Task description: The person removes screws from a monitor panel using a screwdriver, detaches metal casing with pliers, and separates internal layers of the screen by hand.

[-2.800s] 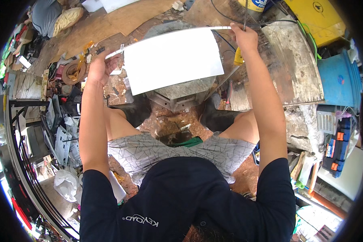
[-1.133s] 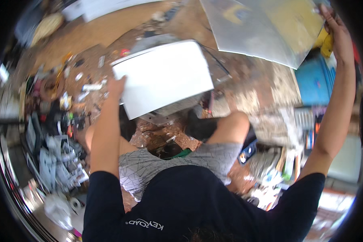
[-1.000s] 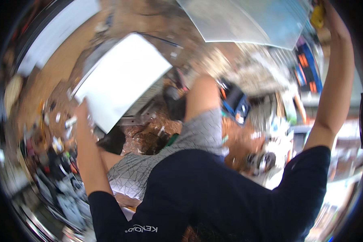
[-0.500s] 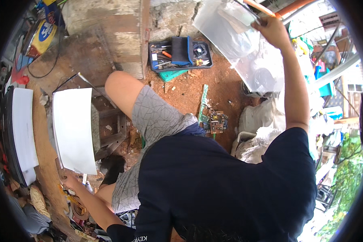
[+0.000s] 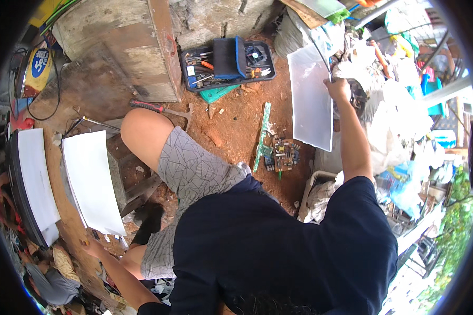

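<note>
Right grip (image 5: pixel 339 89) pinches the long edge of a translucent plastic sheet (image 5: pixel 311 105), fingers pressed together near its upper corner. From that grip the sheet lies to the left and hangs toward the picture's lower edge, its long axis running almost straight up and down the view; the right hand is the nearer by far. Beside the grip a thin dark strip (image 5: pixel 319 50) slants up and away; whether it is held too, I cannot tell. Just left of the sheet's lower end, on the dirt floor (image 5: pixel 236 121), lie a bare circuit board (image 5: pixel 285 157) and a long green board strip (image 5: pixel 262 137), with a black tool tray (image 5: pixel 257 80) farther up. Past the bent knee and the hammer (image 5: pixel 165 110), a white sheet (image 5: pixel 93 184) rests on a low stool (image 5: pixel 134 178), its long axis slightly tilted. Left grip (image 5: pixel 93 248) is just off that sheet's lower corner; too small to tell if it pinches anything. Against half a second ago, the translucent sheet hangs lower and straighter rather than slanting, and the hammer now shows beside the knee
</note>
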Tool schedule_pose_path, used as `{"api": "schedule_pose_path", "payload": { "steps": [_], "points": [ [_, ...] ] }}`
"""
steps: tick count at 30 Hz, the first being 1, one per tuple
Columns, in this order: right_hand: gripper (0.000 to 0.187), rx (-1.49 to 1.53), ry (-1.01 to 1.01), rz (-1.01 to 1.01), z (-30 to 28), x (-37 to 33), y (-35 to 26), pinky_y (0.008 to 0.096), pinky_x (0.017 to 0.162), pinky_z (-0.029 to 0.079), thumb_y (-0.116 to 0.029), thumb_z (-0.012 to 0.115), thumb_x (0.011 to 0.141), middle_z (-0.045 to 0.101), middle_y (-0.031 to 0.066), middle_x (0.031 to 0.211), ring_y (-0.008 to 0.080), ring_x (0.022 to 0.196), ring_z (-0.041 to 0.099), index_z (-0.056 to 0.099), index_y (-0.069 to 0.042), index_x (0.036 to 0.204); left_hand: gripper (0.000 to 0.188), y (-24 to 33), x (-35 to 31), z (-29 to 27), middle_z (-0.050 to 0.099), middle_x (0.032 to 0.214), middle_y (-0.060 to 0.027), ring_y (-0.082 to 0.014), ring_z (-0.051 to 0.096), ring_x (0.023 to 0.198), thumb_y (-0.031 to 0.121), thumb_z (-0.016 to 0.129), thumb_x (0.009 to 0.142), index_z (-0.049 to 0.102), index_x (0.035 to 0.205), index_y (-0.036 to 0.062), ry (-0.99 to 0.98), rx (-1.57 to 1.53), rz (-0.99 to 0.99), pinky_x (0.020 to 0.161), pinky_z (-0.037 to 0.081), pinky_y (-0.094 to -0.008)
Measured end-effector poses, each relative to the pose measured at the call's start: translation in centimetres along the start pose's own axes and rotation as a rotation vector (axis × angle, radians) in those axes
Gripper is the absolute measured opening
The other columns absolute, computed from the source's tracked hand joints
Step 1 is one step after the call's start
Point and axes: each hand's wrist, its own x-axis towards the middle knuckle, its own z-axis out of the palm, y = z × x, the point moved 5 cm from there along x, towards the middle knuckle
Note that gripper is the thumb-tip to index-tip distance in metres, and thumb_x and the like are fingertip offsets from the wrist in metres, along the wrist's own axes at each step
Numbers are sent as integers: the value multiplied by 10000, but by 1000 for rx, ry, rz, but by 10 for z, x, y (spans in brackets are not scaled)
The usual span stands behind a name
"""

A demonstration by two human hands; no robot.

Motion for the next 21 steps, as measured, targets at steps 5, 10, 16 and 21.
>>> {"api": "schedule_pose_path", "payload": {
  "steps": [5, 10, 16, 21],
  "points": [
    [465, 7, -12, -40, 69, 78, -12, 450, 879, 549, -432, 780, 772, 713, 219, 1049, 373, 998, 694, 729, -45, 1025, 687, 2, -12, -13, 525, 1365, -268, -404, 563, 1201, 425, 655, 903, 479, 1419, 6, -21, 52, 81, 950, 487, -498],
    [428, -78, 69, -178, 60, 165, -53, 449, 884, 547, -401, 774, 771, 715, 219, 1032, 373, 1019, 685, 741, -29, 981, 726, -6, -24, -32, 467, 1429, -240, -407, 569, 1200, 507, 605, 929, 436, 1456, 38, -21, 120, 71, 962, 492, -528],
    [352, -185, 92, -62, 38, 188, -96, 447, 893, 552, -355, 684, 848, 704, 212, 1108, 360, 1050, 684, 748, -50, 1013, 664, 4, -45, -33, 488, 1409, -254, -374, 561, 1211, 377, 634, 937, 428, 1430, -18, -73, 39, -2, 954, 484, -465],
    [359, -122, 49, -34, 65, 119, -77, 466, 917, 538, -329, 620, 866, 700, 222, 1099, 383, 1038, 680, 735, -37, 1040, 604, -5, -53, -20, 505, 1402, -247, -349, 599, 1156, 273, 626, 955, 415, 1439, -21, -124, -128, 44, 939, 494, -437]
  ]
}}
